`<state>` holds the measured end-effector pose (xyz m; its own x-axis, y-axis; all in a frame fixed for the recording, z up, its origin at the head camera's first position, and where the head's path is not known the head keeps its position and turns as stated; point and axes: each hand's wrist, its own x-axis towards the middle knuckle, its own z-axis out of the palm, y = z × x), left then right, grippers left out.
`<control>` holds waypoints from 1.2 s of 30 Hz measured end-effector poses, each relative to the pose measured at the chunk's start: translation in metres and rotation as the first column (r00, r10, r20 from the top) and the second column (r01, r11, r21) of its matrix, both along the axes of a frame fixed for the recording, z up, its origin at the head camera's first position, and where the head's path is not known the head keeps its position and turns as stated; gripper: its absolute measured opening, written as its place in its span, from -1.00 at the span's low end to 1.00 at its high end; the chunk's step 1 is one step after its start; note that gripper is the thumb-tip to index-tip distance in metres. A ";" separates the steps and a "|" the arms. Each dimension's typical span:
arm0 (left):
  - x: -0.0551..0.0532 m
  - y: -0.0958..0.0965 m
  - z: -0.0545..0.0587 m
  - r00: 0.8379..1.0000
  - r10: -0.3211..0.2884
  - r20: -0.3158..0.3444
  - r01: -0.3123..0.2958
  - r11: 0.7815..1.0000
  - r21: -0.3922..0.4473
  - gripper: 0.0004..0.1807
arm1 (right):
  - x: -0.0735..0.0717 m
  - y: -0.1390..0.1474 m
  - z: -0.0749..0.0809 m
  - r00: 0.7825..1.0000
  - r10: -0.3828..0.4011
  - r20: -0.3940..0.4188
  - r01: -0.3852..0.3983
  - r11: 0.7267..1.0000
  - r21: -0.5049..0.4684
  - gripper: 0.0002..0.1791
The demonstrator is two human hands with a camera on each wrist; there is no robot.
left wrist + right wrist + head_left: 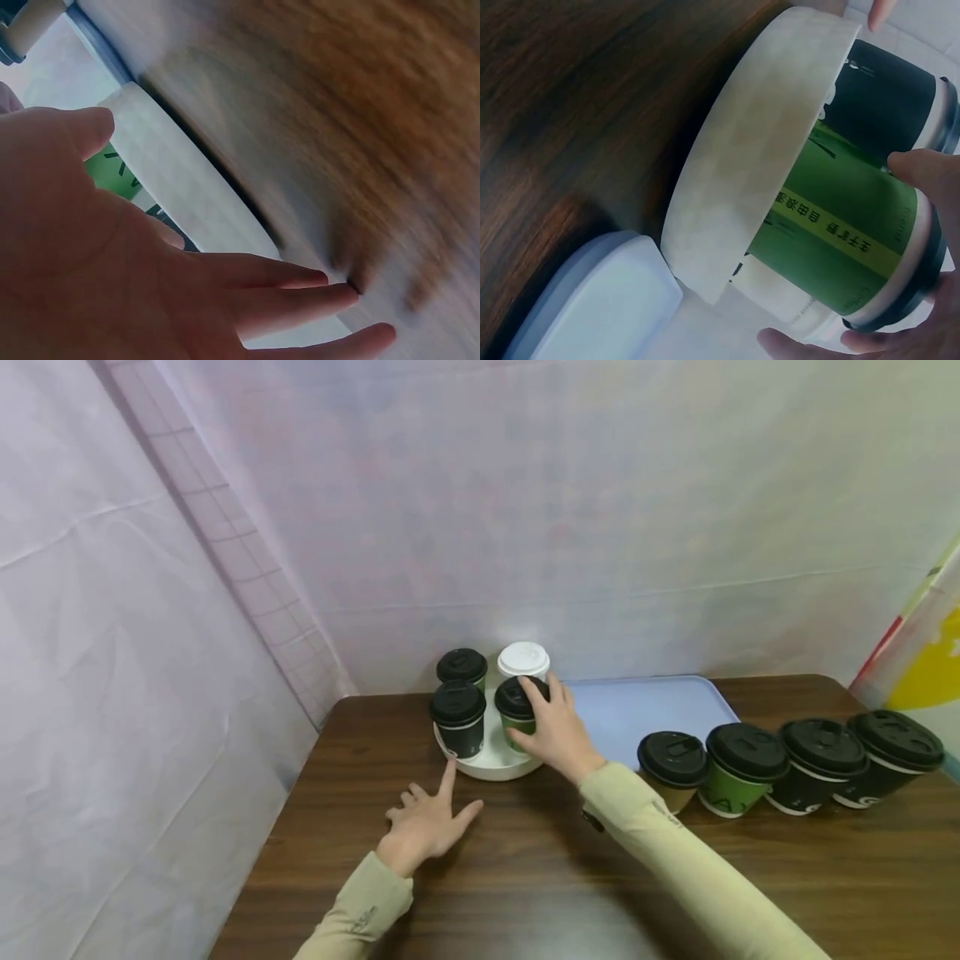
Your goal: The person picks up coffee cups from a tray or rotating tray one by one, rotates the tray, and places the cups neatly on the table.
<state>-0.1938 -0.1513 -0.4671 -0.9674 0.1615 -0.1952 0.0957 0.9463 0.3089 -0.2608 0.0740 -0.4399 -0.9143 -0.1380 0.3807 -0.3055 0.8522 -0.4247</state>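
Observation:
A white round tray (491, 768) holds two paper cups with black lids in front, one black (460, 737) and one green (847, 225). Behind them stand another black-lidded green cup (462, 667) and a cup with a white lid (523, 657). My right hand (558, 735) grips the front green cup, thumb on its side and fingers round the lid. The cup's base is hidden by the tray wall in the right wrist view. My left hand (425, 827) is spread with fingers extended, its index fingertip right at the tray's front rim below the black cup.
A pale blue rectangular tray (637, 710) lies to the right of the round one. Along its front right side stands a row of several black-lidded cups: brown (673, 764), green (742, 768), and black ones (817, 764). A white curtain (525, 527) hangs behind the wooden table (525, 877).

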 end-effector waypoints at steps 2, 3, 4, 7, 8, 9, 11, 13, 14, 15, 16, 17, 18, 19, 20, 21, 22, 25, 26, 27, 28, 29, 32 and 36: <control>-0.001 0.002 -0.001 1.000 -0.006 0.010 0.005 1.000 0.015 -0.11 | -0.001 0.000 -0.001 1.000 -0.002 -0.006 0.002 1.000 -0.009 -0.05; -0.001 0.002 0.000 1.000 -0.008 0.017 0.007 1.000 0.022 -0.12 | -0.001 -0.001 -0.001 1.000 -0.003 -0.011 0.002 1.000 -0.011 -0.06; -0.002 0.003 0.000 1.000 -0.010 0.024 0.009 0.999 0.031 -0.12 | -0.001 -0.001 -0.001 1.000 -0.002 -0.016 0.002 1.000 -0.014 -0.07; -0.003 0.003 0.000 0.999 -0.013 0.043 0.012 0.999 0.038 -0.13 | -0.003 -0.001 -0.001 0.999 0.000 -0.042 -0.001 1.000 -0.027 -0.11; -0.003 0.004 0.001 0.999 -0.015 0.047 0.014 0.999 0.037 -0.13 | -0.004 -0.001 -0.001 0.999 0.000 -0.049 -0.001 0.999 -0.032 -0.12; -0.003 0.004 0.001 0.999 -0.018 0.051 0.016 0.999 0.036 -0.13 | -0.004 -0.001 -0.001 0.998 0.001 -0.057 -0.003 0.999 -0.037 -0.13; -0.004 0.004 0.002 0.998 -0.024 0.058 0.023 0.999 0.032 -0.12 | -0.005 -0.001 -0.001 0.998 0.003 -0.067 -0.006 0.999 -0.042 -0.13; -0.004 0.003 0.002 0.997 -0.031 0.068 0.029 0.999 0.030 -0.12 | -0.006 0.000 -0.001 0.997 0.008 -0.073 -0.011 0.999 -0.044 -0.13; -0.005 0.003 0.002 0.997 -0.034 0.073 0.032 0.999 0.030 -0.12 | -0.005 -0.001 -0.001 0.997 0.011 -0.077 -0.015 0.999 -0.044 -0.13; -0.005 0.002 0.002 0.996 -0.036 0.078 0.034 0.999 0.032 -0.12 | -0.005 -0.001 -0.001 0.997 0.015 -0.081 -0.019 0.999 -0.043 -0.13; -0.005 0.001 0.002 0.996 -0.037 0.084 0.034 0.999 0.036 -0.12 | -0.005 -0.001 -0.001 0.996 0.018 -0.082 -0.022 0.999 -0.044 -0.14; -0.006 0.000 0.003 0.995 -0.040 0.088 0.036 0.999 0.041 -0.12 | -0.005 -0.001 -0.001 0.996 0.021 -0.083 -0.025 0.999 -0.047 -0.14; -0.006 -0.001 0.003 0.995 -0.042 0.093 0.038 0.998 0.045 -0.13 | -0.005 -0.002 0.000 0.996 0.023 -0.084 -0.028 0.998 -0.050 -0.14; -0.006 -0.002 0.004 0.994 -0.044 0.098 0.039 0.998 0.050 -0.13 | -0.005 -0.002 0.000 0.996 0.025 -0.083 -0.030 0.998 -0.055 -0.14; -0.007 -0.002 0.005 0.994 -0.045 0.103 0.040 0.998 0.055 -0.13 | -0.005 -0.002 0.000 0.996 0.026 -0.080 -0.031 0.998 -0.059 -0.15; -0.007 -0.003 0.005 0.993 -0.046 0.108 0.040 0.997 0.060 -0.13 | -0.005 -0.003 0.000 0.997 0.027 -0.077 -0.032 0.997 -0.063 -0.15; -0.007 -0.003 0.005 0.993 -0.047 0.112 0.040 0.997 0.065 -0.13 | -0.005 -0.003 0.000 0.997 0.026 -0.074 -0.031 0.997 -0.067 -0.15; -0.006 -0.003 0.005 0.992 -0.044 0.120 0.035 0.997 0.075 -0.14 | -0.004 -0.002 0.000 0.997 0.027 -0.076 -0.033 0.996 -0.079 -0.15; -0.006 -0.003 0.005 0.992 -0.042 0.119 0.033 0.997 0.076 -0.14 | -0.004 -0.002 0.000 0.996 0.027 -0.080 -0.034 0.996 -0.081 -0.15; -0.006 -0.003 0.005 0.992 -0.040 0.118 0.031 0.997 0.077 -0.14 | -0.004 -0.002 0.000 0.996 0.028 -0.083 -0.035 0.996 -0.083 -0.14; -0.006 -0.002 0.005 0.993 -0.040 0.115 0.031 0.997 0.077 -0.14 | -0.004 -0.002 0.000 0.996 0.029 -0.086 -0.036 0.996 -0.086 -0.14; -0.006 -0.002 0.004 0.993 -0.039 0.113 0.030 0.997 0.077 -0.14 | -0.003 -0.002 0.000 0.995 0.030 -0.090 -0.038 0.995 -0.089 -0.14; -0.006 -0.002 0.004 0.993 -0.042 0.107 0.034 0.996 0.079 -0.14 | -0.002 -0.002 0.003 0.995 0.025 -0.098 -0.034 0.995 -0.089 -0.14; -0.007 -0.002 0.003 0.994 -0.045 0.104 0.036 0.996 0.086 -0.14 | 0.000 -0.002 0.008 0.994 0.023 -0.107 -0.033 0.995 -0.090 -0.14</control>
